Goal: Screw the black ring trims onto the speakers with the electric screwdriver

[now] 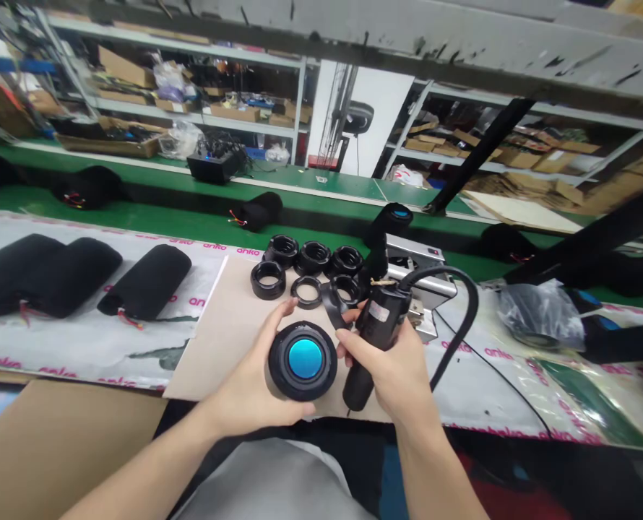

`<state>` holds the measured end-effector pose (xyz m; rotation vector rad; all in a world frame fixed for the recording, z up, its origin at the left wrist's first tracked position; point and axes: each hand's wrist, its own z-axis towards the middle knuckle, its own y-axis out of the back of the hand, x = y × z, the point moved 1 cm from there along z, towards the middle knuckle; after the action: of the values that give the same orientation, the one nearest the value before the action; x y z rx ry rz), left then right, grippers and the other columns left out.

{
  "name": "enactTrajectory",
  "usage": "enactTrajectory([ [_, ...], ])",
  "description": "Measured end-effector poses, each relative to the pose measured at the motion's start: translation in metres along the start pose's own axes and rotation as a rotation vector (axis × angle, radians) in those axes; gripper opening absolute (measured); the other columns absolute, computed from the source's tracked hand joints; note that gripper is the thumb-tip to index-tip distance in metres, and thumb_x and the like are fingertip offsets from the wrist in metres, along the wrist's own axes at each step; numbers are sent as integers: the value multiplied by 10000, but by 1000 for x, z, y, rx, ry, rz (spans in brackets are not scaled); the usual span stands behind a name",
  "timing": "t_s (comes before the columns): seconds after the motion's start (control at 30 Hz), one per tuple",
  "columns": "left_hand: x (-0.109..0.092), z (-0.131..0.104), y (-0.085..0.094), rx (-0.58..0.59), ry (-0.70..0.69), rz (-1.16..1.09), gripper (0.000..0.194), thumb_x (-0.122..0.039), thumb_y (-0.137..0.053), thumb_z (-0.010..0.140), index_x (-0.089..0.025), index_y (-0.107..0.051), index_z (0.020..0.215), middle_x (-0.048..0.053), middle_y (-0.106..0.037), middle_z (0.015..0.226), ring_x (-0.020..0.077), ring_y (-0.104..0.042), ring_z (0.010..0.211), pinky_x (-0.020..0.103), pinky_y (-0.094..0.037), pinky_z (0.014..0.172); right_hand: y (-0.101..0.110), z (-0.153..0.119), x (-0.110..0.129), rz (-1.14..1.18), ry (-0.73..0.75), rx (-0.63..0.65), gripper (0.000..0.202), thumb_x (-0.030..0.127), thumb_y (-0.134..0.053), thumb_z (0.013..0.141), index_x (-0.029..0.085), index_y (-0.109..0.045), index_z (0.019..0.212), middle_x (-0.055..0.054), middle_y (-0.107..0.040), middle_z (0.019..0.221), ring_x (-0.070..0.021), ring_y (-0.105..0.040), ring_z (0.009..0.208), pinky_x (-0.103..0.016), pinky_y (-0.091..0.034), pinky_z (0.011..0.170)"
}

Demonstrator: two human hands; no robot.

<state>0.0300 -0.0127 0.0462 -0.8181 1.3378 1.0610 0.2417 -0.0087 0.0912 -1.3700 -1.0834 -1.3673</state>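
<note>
My left hand (pixel 246 390) is wrapped round a black round part (pixel 303 361) with a shiny blue disc in its centre, facing up. A black power screwdriver (pixel 376 325) is in my right hand (pixel 394 365), its thin bit pointing down. Those right fingers also hold a curved black piece (pixel 337 306) close to the round part. Behind my hands, several black rings (pixel 268 279) stand in two rows on a beige board (pixel 213 347).
A silver device (pixel 422 267) stands behind the screwdriver, whose thick cable loops right. Black cloth-covered cylinders (pixel 148 282) lie at left. A clear plastic bag (pixel 541 310) and more cylinders are at right. Beyond runs a green conveyor (pixel 202 224), with shelves behind.
</note>
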Motion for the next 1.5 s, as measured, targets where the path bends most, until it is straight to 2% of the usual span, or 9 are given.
enactTrajectory([
  [0.17,-16,17,14,137,30,16,1085,-321,-1006,616,-259,-433,1536,175,-499,1640,458,-469,1535,559,-525,1182,6,-10,7,32,12,-30,483,332,-947,722,203,-613,1046,-35,-736,1012,-194,-740,635,-263,-568,517],
  [0.57,-3,26,13,77,-155,84,971,-291,-1010,599,-269,-525,1440,117,-644,1462,367,-658,1347,467,-573,1110,23,-37,24,-187,27,-4,351,325,-864,801,247,-636,1057,2,-762,947,-177,-719,701,-323,-601,713],
  [0.77,6,26,11,39,-275,97,974,-253,-999,578,-272,-531,1433,87,-672,1394,335,-703,1263,456,-573,1109,24,-31,22,-400,345,336,336,178,-788,871,292,-673,1165,11,-743,1109,-172,-733,973,-274,-604,857],
  [0.93,1,27,9,74,-216,-34,921,-295,-999,609,-247,-535,1404,111,-692,1391,355,-692,1293,484,-571,1117,14,-28,31,-528,397,521,382,147,-719,883,325,-623,1207,59,-750,1033,-137,-726,846,-228,-557,712],
  [1.0,-2,27,8,81,-171,-85,915,-302,-1002,614,-244,-524,1393,124,-688,1393,360,-696,1286,483,-581,1097,12,-27,32,-571,367,555,376,138,-705,892,332,-644,1208,58,-753,1020,-139,-726,830,-231,-556,697],
  [1.1,-3,25,7,105,-96,-110,968,-289,-1014,594,-245,-491,1407,142,-670,1404,380,-697,1272,494,-590,1068,14,-22,30,-500,283,534,421,198,-758,921,372,-676,1295,28,-749,1214,-199,-742,1082,-310,-610,936],
  [1.23,0,24,5,87,-91,-143,1150,-271,-1031,586,-288,-384,1537,152,-581,1516,396,-598,1416,525,-499,1183,18,-9,25,-311,155,411,731,374,-952,785,371,-648,1450,-32,-655,1464,-331,-617,1384,-489,-556,1165],
  [1.33,0,25,5,82,-120,-183,1254,-247,-1036,597,-311,-296,1608,155,-560,1535,385,-573,1453,513,-487,1203,14,-2,20,-324,127,443,849,421,-1023,664,353,-678,1436,-40,-635,1498,-358,-622,1371,-503,-577,1136],
  [1.5,-1,25,6,115,-106,-195,1263,-239,-1030,617,-294,-280,1632,171,-528,1572,379,-575,1456,503,-488,1210,9,-2,15,-450,37,391,647,430,-1009,658,356,-769,1254,-17,-773,1226,-350,-730,1158,-524,-621,1025],
])
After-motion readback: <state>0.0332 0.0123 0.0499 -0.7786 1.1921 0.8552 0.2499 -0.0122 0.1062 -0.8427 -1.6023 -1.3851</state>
